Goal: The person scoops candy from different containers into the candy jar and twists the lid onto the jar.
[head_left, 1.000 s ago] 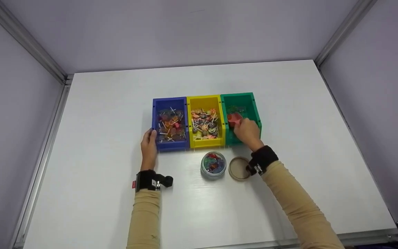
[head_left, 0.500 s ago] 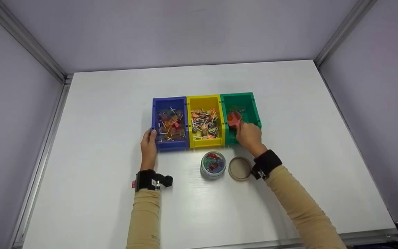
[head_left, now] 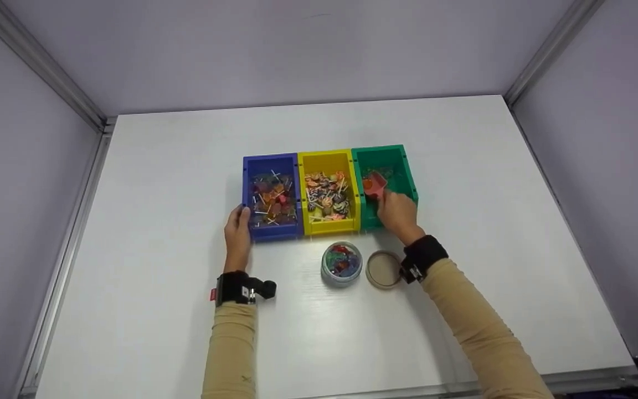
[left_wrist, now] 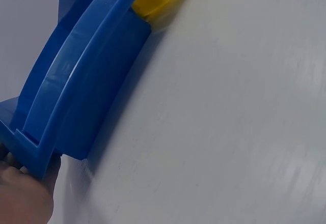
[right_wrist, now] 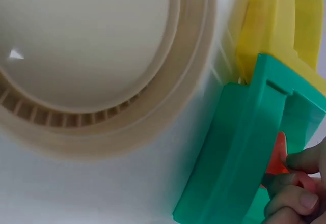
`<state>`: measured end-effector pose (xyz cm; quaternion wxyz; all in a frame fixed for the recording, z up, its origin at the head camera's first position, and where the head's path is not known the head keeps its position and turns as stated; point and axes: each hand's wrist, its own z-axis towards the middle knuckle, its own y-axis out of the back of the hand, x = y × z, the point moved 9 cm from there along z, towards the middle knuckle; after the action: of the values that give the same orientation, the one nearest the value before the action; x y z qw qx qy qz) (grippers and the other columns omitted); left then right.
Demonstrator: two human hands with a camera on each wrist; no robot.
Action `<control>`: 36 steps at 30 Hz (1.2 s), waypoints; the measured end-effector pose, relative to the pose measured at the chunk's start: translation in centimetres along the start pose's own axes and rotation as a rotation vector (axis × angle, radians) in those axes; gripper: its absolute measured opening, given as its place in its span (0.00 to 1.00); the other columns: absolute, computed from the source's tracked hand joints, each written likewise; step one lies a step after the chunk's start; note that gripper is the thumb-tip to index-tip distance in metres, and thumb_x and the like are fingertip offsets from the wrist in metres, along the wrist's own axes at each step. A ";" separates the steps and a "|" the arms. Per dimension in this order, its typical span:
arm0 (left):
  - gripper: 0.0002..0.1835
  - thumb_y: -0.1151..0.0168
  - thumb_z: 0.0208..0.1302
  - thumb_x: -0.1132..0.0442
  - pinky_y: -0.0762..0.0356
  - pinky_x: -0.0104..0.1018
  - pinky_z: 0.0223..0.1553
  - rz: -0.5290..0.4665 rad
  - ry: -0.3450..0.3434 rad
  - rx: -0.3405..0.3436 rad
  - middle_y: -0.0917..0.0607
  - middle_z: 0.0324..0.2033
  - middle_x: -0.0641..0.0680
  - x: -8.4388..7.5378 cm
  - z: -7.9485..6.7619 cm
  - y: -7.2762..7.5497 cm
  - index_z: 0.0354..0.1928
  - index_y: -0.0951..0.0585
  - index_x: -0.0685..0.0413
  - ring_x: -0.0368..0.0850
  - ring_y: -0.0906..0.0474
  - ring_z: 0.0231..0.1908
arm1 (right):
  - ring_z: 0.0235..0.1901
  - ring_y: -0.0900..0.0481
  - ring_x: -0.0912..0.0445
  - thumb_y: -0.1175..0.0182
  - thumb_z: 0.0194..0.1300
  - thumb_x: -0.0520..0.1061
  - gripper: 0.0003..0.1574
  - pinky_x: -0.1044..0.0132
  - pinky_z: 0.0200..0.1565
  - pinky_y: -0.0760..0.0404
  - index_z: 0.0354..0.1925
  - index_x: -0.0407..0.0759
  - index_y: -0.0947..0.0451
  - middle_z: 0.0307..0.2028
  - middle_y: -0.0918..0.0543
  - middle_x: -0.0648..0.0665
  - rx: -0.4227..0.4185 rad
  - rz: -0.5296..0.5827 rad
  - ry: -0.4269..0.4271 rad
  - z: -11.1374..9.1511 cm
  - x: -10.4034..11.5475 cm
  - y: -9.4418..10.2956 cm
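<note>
My right hand (head_left: pixel 398 213) grips the handle of a small red scoop (head_left: pixel 379 185) inside the green bin (head_left: pixel 406 172). An orange candy lies in the scoop's bowl, and clear greenish candies lie behind it. In the right wrist view, thumb and fingers close round the scoop's handle. My left hand (head_left: pixel 238 235) holds the front left corner of the blue bin (left_wrist: pixel 97 86), its thumb at the front. That bin contains clear-wrapped lollipops (head_left: pixel 274 199). Between the two stands a yellow bin (head_left: pixel 327 162) with striped lollipops (head_left: pixel 327 197).
In front of the bins stands a round jar (head_left: pixel 341 264) with colourful wrapped candies inside. Right of it lies a beige lid (head_left: pixel 384 270), hollow side up, close to my right wrist. Everything rests on a white table (head_left: pixel 147 249) with grey walls at the back and sides.
The scoop has tilted up and shifted slightly toward the back of the green bin, and an orange candy now shows in it. The bins sit marginally farther back in view. My left hand keeps its hold.
</note>
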<state>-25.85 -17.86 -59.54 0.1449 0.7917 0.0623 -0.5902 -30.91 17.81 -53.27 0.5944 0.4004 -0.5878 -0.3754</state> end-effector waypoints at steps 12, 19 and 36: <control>0.26 0.58 0.77 0.56 0.41 0.49 0.75 0.120 -0.104 0.011 0.32 0.68 0.66 -1.0 0.2 -0.3 0.69 0.37 0.65 0.58 0.40 0.72 | 0.29 0.27 0.48 0.55 0.75 0.46 0.21 0.54 0.33 0.25 0.41 0.31 0.22 0.30 0.20 0.35 -0.018 0.145 -0.136 0.1 -0.7 -0.3; 0.26 0.58 0.77 0.57 0.41 0.50 0.75 0.150 -0.113 -0.010 0.32 0.68 0.66 -1.1 0.3 0.0 0.69 0.37 0.65 0.59 0.39 0.72 | 0.35 0.17 0.37 0.52 0.74 0.45 0.19 0.43 0.37 0.19 0.39 0.30 0.22 0.33 0.16 0.30 -0.072 0.026 -0.060 0.1 0.0 0.1; 0.27 0.59 0.77 0.56 0.42 0.50 0.75 0.143 -0.084 -0.008 0.34 0.69 0.66 -0.9 0.2 0.0 0.70 0.38 0.65 0.59 0.41 0.72 | 0.31 0.24 0.47 0.57 0.76 0.50 0.24 0.57 0.31 0.26 0.42 0.31 0.23 0.35 0.17 0.32 0.050 0.182 -0.263 1.2 -0.5 -1.7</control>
<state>-26.31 -17.87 -58.73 0.1923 0.7681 0.0019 -0.6108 -32.07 17.59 -55.07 0.5337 0.3073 -0.7036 -0.3545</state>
